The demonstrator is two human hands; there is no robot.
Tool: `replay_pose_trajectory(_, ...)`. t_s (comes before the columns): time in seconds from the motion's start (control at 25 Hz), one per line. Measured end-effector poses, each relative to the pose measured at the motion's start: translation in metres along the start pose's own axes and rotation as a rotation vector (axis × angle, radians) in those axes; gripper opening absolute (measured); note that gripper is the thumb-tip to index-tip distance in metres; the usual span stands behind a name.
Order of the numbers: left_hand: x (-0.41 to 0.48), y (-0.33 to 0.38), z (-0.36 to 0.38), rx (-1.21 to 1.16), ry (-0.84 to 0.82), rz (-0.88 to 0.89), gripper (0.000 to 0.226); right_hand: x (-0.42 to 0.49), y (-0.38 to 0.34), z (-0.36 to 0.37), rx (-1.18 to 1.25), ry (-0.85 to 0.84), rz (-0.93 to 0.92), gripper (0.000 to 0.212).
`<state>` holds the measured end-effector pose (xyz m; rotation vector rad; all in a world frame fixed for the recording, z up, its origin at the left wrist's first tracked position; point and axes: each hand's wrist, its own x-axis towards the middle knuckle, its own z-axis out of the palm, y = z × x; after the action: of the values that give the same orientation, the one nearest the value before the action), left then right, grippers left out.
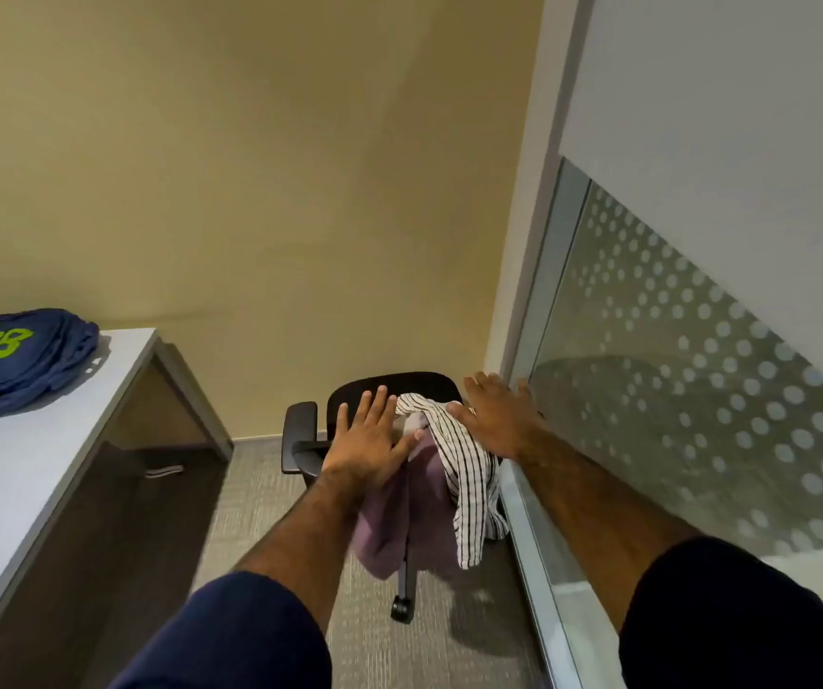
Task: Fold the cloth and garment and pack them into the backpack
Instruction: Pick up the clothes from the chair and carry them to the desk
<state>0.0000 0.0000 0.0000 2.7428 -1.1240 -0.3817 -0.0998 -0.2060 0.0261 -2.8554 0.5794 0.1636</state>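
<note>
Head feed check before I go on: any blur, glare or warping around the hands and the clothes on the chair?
Head view: even warm light, no harsh glare; the glass partition carries a pale reflection; wide-angle warping bows the desk edge; left hand, right hand, striped cloth and purple garment read clearly; the chair caster looks slightly smeared.

A black chair (424, 381) is standing right under the left hand (367, 442). A white desk (26, 464) is standing well to that hand's left, with blue shirts (17, 360) lying on it. A dotted glass wall (697, 415) is running just beside the right hand (496, 415).
</note>
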Motion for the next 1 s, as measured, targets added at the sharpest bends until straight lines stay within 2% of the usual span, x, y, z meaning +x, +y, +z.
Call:
replay_pose_trajectory(0.12, 0.004, -0.001, 0.011, -0.026, -0.06, -0.024, 0.109, 0.002, -0.009, 0.013, -0.017, -0.109, -0.047, 0.072)
replay_pose_trajectory(0.24, 0.011, -0.004, 0.02, -0.029, -0.075, -0.055, 0.09, 0.008, -0.016, 0.027, -0.017, -0.153, -0.086, 0.071)
replay_pose_trajectory(0.32, 0.015, -0.006, 0.022, -0.028, -0.087, -0.069, 0.087, 0.014, -0.02, 0.034, -0.018, -0.171, -0.101, 0.074)
replay_pose_trajectory(0.68, 0.03, -0.003, 0.026, -0.064, -0.099, -0.1, 0.07, 0.027, -0.028, 0.043, 0.065, -0.181, -0.112, 0.06)
replay_pose_trajectory(1.0, 0.037, 0.003, 0.025, -0.145, -0.076, -0.087, 0.045, 0.037, -0.034, 0.05, 0.103, -0.201, -0.132, 0.054)
